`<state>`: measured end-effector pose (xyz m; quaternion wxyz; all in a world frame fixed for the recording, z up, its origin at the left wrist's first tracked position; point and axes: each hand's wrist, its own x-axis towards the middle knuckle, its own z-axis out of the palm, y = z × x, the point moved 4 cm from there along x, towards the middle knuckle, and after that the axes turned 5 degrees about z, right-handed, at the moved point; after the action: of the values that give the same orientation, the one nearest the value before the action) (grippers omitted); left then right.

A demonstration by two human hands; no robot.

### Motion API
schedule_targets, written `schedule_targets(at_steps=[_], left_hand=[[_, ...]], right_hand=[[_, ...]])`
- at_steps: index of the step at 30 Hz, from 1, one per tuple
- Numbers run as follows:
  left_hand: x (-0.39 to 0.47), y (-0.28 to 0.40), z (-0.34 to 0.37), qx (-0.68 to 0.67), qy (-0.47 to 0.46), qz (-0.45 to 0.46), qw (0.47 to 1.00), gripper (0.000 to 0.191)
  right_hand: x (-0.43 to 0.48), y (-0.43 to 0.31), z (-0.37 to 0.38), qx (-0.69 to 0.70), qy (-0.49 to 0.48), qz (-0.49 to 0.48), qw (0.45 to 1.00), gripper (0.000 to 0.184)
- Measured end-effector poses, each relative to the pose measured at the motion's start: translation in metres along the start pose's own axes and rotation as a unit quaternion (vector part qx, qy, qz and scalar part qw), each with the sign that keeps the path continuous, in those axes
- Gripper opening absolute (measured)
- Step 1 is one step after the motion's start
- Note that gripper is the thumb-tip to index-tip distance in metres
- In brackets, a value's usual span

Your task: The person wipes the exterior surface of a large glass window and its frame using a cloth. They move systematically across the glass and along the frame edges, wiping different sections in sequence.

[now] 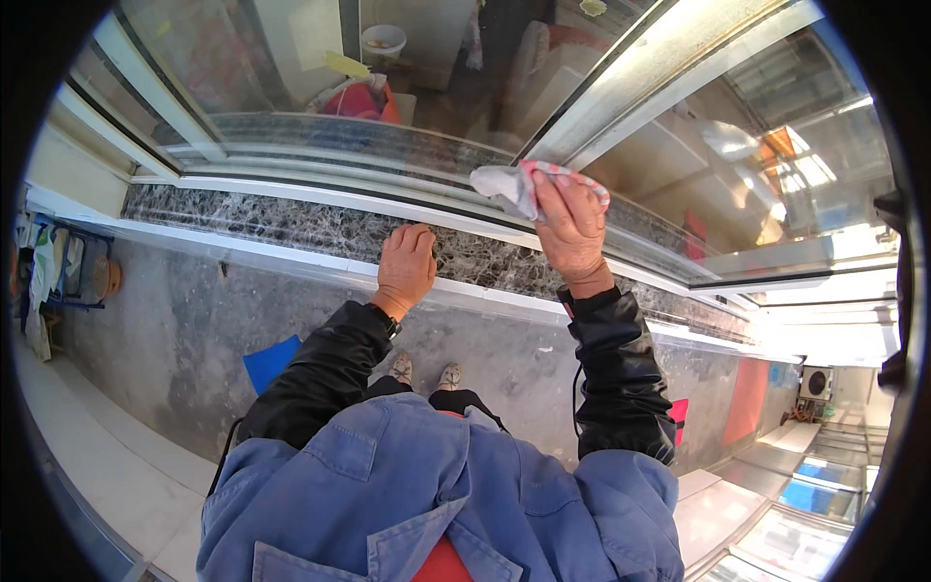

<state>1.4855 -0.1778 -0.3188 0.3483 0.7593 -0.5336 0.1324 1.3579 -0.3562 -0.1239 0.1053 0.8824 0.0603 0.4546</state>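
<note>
My right hand (572, 225) grips a bunched cloth (502, 188), pale grey-white with a pink patterned edge. It presses the cloth against the lower window frame, at the foot of a white upright frame post (625, 87). To the left, my left hand (406, 263) rests on the dark marbled windowsill (291, 225) with its fingers curled together and nothing seen in them. Behind the sill stands the large window glass (429, 156). What lies under the cloth and under my left palm is hidden.
Beyond the glass are a white bucket (383, 42) and a red bag-like item (356, 102). A blue flat piece (270, 364) lies on the grey floor (174, 305) by my left forearm. A rack with hanging cloths (62, 265) stands far left, an outdoor air-conditioner unit (816, 383) far right.
</note>
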Motion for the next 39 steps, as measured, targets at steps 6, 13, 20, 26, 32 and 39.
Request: schedule_targets(at_steps=[6,13,20,26,32,39], left_hand=[[-0.001,-0.001,0.007,0.013,0.003,0.013,1.0,0.033],[-0.004,-0.014,-0.003,0.011,-0.006,0.03,0.999,0.025],[-0.007,-0.016,0.001,0.054,-0.003,0.048,0.997,0.024],[-0.007,-0.015,0.002,0.052,-0.04,0.01,0.998,0.023],[-0.008,-0.014,0.004,0.075,-0.027,0.02,0.997,0.022],[-0.005,-0.012,0.003,0.07,-0.034,0.027,0.997,0.023]], right_hand=[[-0.101,-0.023,0.047,0.048,-0.202,0.043,0.977,0.057],[-0.115,0.01,-0.005,-0.006,-0.065,0.107,0.992,0.034],[-0.12,0.107,-0.093,-0.159,0.177,0.308,0.921,0.04],[-0.217,0.188,-0.135,-0.149,0.42,0.492,0.748,0.03],[-0.241,0.148,-0.089,0.122,0.414,0.625,0.65,0.038],[-0.192,0.093,-0.051,0.261,0.39,0.548,0.692,0.041]])
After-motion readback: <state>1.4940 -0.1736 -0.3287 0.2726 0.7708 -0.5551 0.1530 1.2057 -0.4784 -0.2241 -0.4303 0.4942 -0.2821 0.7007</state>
